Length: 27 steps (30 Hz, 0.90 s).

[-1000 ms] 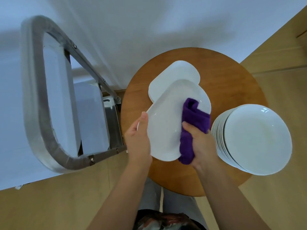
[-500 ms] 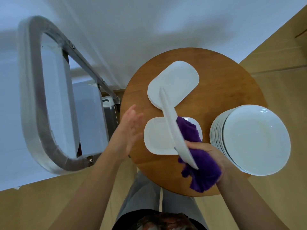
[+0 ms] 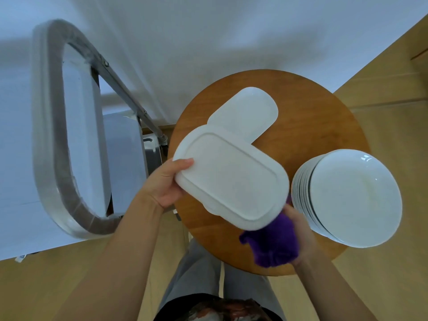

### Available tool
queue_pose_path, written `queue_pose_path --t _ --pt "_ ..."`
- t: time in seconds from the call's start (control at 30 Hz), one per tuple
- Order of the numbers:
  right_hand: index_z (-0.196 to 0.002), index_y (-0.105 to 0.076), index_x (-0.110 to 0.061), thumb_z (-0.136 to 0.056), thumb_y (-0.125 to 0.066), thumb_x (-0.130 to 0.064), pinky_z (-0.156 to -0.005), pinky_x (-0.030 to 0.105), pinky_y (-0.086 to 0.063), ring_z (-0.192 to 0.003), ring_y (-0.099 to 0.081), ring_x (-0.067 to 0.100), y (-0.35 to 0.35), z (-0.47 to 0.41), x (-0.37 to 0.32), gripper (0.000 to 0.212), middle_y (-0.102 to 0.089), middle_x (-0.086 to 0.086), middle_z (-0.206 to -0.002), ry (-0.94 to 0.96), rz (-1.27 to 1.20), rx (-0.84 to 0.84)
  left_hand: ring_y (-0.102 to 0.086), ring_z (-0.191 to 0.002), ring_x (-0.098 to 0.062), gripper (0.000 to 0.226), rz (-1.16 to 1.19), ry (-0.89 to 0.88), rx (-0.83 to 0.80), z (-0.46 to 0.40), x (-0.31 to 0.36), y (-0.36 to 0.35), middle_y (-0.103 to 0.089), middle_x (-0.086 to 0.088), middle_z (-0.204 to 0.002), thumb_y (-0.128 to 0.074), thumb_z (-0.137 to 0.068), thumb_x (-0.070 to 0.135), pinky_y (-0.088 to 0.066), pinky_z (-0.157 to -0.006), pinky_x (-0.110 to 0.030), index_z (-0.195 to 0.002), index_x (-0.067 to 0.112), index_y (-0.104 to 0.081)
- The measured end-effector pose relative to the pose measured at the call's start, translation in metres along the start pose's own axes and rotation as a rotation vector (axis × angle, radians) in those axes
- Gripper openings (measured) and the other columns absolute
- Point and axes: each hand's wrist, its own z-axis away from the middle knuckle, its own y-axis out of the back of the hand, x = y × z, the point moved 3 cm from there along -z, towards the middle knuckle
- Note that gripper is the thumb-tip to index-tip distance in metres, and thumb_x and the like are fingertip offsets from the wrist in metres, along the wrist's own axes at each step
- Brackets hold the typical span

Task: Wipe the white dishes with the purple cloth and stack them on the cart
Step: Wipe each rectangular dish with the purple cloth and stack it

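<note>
While the white rounded-rectangular ceramic dish (image 3: 231, 179) is held underside up above the round wooden table (image 3: 324, 126), its long axis is seen to run from upper left to lower right, between the two hands. Nearest the wearer, the right hand (image 3: 298, 230) is closed on the bunched purple cloth (image 3: 271, 242) and is pressed through it to the dish's lower right end. The left hand (image 3: 166, 181) is clamped on the upper left end, thumb on the rim, and lies nearer the steel-framed cart (image 3: 58, 126) to the left. Farther off, another white oblong dish (image 3: 250, 112) lies on the table, with a stack of round white plates (image 3: 352, 195) at the right. Half a second earlier the dish was held edge-on by the right hand alone, the left hand open and apart; it has since been turned over.
</note>
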Motion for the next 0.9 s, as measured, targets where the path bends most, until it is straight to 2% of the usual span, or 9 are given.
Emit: queue_pose_path --t 0.1,0.23,0.33,0.43,0.5,0.67,0.8,0.83,0.9 --pt "-0.11 -0.06 -0.012 -0.074 -0.058 -0.03 -0.058 0.036 -0.057 -0.075 -0.071 0.024 -0.001 0.009 -0.03 0.04 -0.073 0.008 -0.09 0.269 0.025 0.045 -0.066 -0.105 -0.029 0.094 0.089 -0.07 0.071 0.006 0.0 0.008 -0.067 -0.014 -0.117 -0.094 -0.045 0.024 -0.059 -0.071 -0.037 -0.128 0.007 -0.053" --pt "-0.113 -0.057 -0.019 -0.073 -0.06 -0.03 -0.064 0.031 -0.058 -0.082 -0.069 0.015 -0.028 0.017 -0.056 0.041 -0.071 -0.002 -0.093 0.556 0.095 0.047 -0.067 -0.104 -0.025 0.06 0.106 -0.136 0.118 0.015 -0.006 -0.008 -0.069 -0.011 -0.115 -0.071 -0.075 0.026 -0.058 -0.071 -0.033 -0.129 0.009 -0.051" --pt "-0.107 -0.053 -0.031 -0.089 -0.047 -0.048 -0.061 0.022 -0.05 -0.076 -0.064 0.006 -0.056 0.009 -0.066 0.025 -0.065 -0.014 -0.08 0.537 0.365 0.251 -0.067 -0.103 -0.022 0.059 -0.153 -0.165 0.139 0.025 -0.012 -0.034 -0.07 -0.007 -0.111 -0.06 -0.072 0.057 -0.059 -0.075 -0.033 -0.118 0.02 -0.061" --pt "-0.122 -0.045 -0.029 -0.091 -0.021 -0.066 -0.085 0.035 -0.048 -0.097 -0.054 0.016 -0.079 -0.002 -0.071 0.054 -0.056 -0.005 -0.105 0.438 0.662 0.454 -0.069 -0.094 -0.019 0.06 -0.437 -0.174 0.115 0.032 -0.024 -0.063 -0.073 -0.004 -0.098 -0.036 -0.067 0.076 -0.06 -0.075 -0.033 -0.095 0.035 -0.07" --pt "-0.132 -0.041 -0.025 -0.089 -0.019 -0.068 -0.098 0.046 -0.043 -0.111 -0.05 0.023 -0.095 -0.004 -0.064 0.065 -0.052 0.001 -0.12 0.504 0.85 0.494 -0.07 -0.09 -0.015 0.067 -0.503 -0.155 0.138 0.032 -0.036 -0.072 -0.073 0.0 -0.092 -0.031 -0.064 0.079 -0.057 -0.072 -0.025 -0.098 0.034 -0.068" --pt "-0.129 -0.042 -0.03 -0.08 -0.034 -0.063 -0.102 0.05 -0.039 -0.125 -0.043 0.022 -0.138 0.004 -0.037 0.06 -0.049 -0.003 -0.133 0.763 1.086 0.291 -0.066 -0.101 -0.028 0.056 -0.362 -0.28 0.11 0.032 -0.033 -0.074 -0.071 -0.006 -0.097 -0.025 -0.077 0.079 -0.051 -0.092 -0.055 -0.087 0.048 -0.071" --pt "-0.134 -0.03 -0.037 -0.085 -0.036 -0.06 -0.111 0.055 -0.023 -0.141 -0.022 0.025 -0.151 0.01 -0.011 0.055 -0.036 -0.006 -0.148 0.927 1.338 0.231 -0.066 -0.106 -0.013 0.039 0.141 -0.423 0.106 0.028 -0.038 -0.079 -0.072 0.005 -0.109 -0.031 -0.095 0.05 -0.051 -0.092 -0.038 -0.113 0.029 -0.059" --pt "-0.135 -0.031 -0.033 -0.086 -0.037 -0.059 -0.112 0.055 -0.021 -0.141 -0.022 0.026 -0.153 0.011 -0.003 0.056 -0.038 -0.004 -0.148 0.973 1.349 0.265 -0.067 -0.102 -0.011 0.033 0.249 -0.438 0.161 0.028 -0.041 -0.083 -0.073 0.007 -0.106 -0.042 -0.09 0.049 -0.047 -0.097 -0.04 -0.111 0.029 -0.058" --pt "-0.136 -0.034 -0.029 -0.089 -0.041 -0.057 -0.112 0.052 -0.022 -0.14 -0.026 0.026 -0.154 0.013 0.008 0.055 -0.041 -0.003 -0.146 1.007 1.3 0.322 -0.064 -0.106 -0.011 0.054 0.367 -0.464 0.246 0.028 -0.044 -0.09 -0.069 0.006 -0.112 -0.065 -0.072 0.056 -0.037 -0.107 -0.04 -0.116 0.026 -0.056"
